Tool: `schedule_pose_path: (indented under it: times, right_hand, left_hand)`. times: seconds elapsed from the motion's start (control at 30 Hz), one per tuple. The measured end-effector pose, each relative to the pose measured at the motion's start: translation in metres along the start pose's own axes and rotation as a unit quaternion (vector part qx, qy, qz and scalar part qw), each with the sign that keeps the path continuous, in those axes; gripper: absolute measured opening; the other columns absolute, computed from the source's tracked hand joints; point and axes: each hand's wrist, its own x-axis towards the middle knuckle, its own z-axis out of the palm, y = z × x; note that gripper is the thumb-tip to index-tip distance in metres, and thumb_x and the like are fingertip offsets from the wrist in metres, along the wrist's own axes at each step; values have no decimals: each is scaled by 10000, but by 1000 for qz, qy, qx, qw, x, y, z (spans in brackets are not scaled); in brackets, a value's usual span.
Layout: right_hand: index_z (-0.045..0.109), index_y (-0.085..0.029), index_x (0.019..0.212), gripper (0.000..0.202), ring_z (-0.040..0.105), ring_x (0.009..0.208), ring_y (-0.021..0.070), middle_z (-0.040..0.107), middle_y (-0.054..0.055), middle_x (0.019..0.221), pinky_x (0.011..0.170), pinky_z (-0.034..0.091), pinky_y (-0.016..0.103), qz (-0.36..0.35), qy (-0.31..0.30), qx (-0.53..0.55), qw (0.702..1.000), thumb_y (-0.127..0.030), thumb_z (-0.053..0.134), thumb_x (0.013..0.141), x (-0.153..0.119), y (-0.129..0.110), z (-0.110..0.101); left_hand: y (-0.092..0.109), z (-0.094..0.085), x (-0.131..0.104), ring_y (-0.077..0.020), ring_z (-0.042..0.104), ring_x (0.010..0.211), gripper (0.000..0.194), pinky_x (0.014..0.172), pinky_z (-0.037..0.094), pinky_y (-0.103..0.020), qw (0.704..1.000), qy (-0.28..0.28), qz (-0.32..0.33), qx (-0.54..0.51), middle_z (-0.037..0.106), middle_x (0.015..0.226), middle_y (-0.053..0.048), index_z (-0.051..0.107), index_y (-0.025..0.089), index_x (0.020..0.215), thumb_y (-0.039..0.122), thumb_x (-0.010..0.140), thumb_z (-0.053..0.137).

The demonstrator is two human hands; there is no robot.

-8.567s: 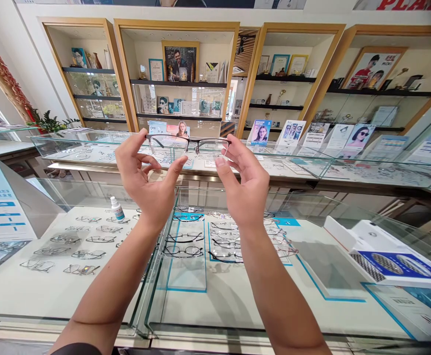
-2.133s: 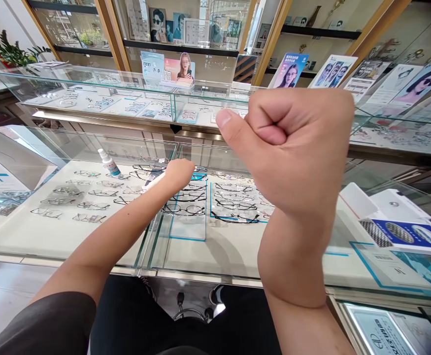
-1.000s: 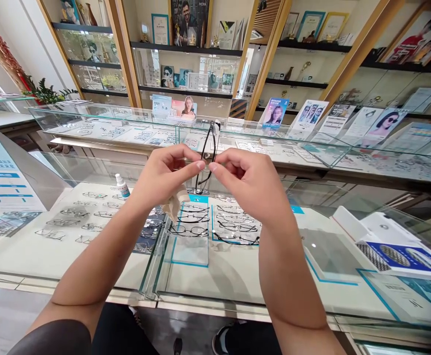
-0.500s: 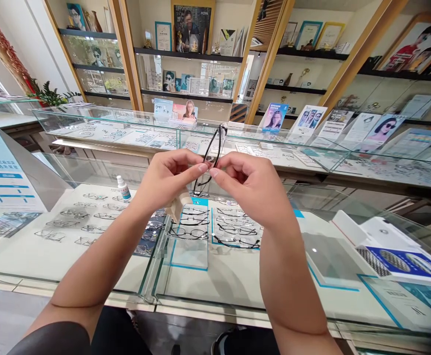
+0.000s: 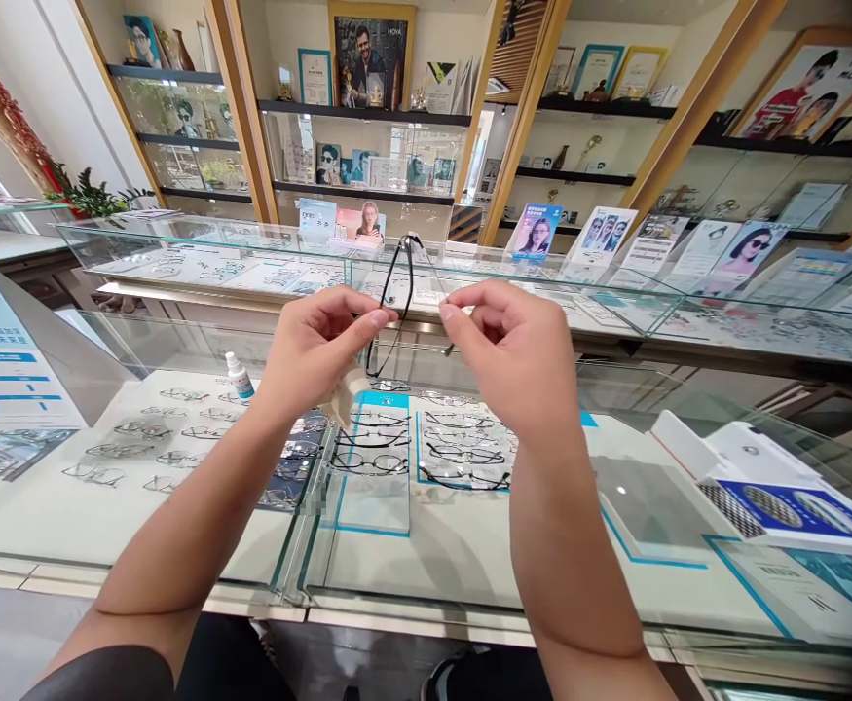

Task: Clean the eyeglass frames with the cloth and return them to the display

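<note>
A pair of eyeglasses (image 5: 410,275) with a dark, thin frame is raised above the glass counter, seen nearly edge-on. My left hand (image 5: 323,346) pinches the front of the frame between thumb and fingertips. The thin temple arm stands unfolded to the right, and the fingertips of my right hand (image 5: 517,355) pinch it near its end, with the dark tip showing below them. Beneath my left hand hangs a beige cloth (image 5: 345,401), partly hidden; how it is held cannot be made out.
Below my hands, the glass display counter (image 5: 426,545) holds rows of eyeglasses (image 5: 371,462). A small white spray bottle (image 5: 239,378) stands at the left. An opened white-and-blue box (image 5: 797,497) lies at the right. Behind is another glass case (image 5: 578,282) topped with advertising cards.
My hands have moved apart, the right one drawing the temple arm outward from the frame. The eyeglasses have shifted slightly left with my left hand.
</note>
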Motion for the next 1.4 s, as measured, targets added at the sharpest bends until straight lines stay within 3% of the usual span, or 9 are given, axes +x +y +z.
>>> schedule_pose_path:
  times: [0.13,0.3,0.43,0.6,0.83,1.0,1.2,1.4]
  right_hand:
    - [723,-242,1009,139,626,585,169,727,6,716,681,487,369,-8,105,-28,994,-332,622,1041,0,5,3]
    - [630,-266,1190,165,768,950,264,802,98,1073,760,543,401,-61,170,-62,982,-328,628,1037,3,8,7]
    - [542,-292,1270,382,701,1221,328,729,112,1289,917,585,492,-96,137,-93,981,-410,743,968,4,9,13]
    - [464,-301,1407,565,599,1364,370,599,129,1458,1086,551,616,-114,93,-127,981,-387,766,937,2,11,25]
    - [471,-289,1385,475,600,1370,338,614,124,1451,1125,543,590,-123,91,-113,982,-211,656,955,1,9,25]
    - [497,-268,1379,520,574,1406,330,626,121,1436,1222,467,604,-139,73,-132,979,-73,569,901,2,5,19]
    - [541,-238,1362,494,556,1432,326,632,133,1465,1237,448,571,-123,27,-149,981,-54,528,904,2,3,14]
    - [573,-251,1335,438,528,1438,357,626,122,1475,1227,430,627,-75,-32,-170,982,-97,527,928,0,5,9]
  left_hand:
    - [-4,0,0,-166,709,797,241,638,505,-284,999,-3,17,49,820,909,-66,817,222,915,463,931,827]
    - [-9,1,-2,-180,741,850,224,728,536,-304,998,-23,15,55,817,933,-70,799,218,916,438,953,808]
    - [-11,2,-1,-156,688,757,249,650,478,-286,998,-21,29,51,787,863,-60,793,208,904,453,948,815]
    - [-12,5,-2,-95,465,567,257,520,317,-271,998,-9,49,23,658,700,-4,785,212,863,453,924,851]
    - [-7,11,-4,-121,550,620,287,529,350,-275,999,12,42,2,743,784,-44,785,215,847,485,914,856]
    - [-3,12,-3,-125,591,654,290,542,393,-262,998,50,38,-29,782,826,-56,789,204,845,477,891,878]
    - [-7,8,-1,-98,555,626,277,551,390,-264,992,69,33,-104,819,932,-60,780,213,886,470,911,878]
    - [-12,6,1,-82,530,606,256,567,398,-264,984,112,58,-123,838,996,-59,765,224,895,455,927,871]
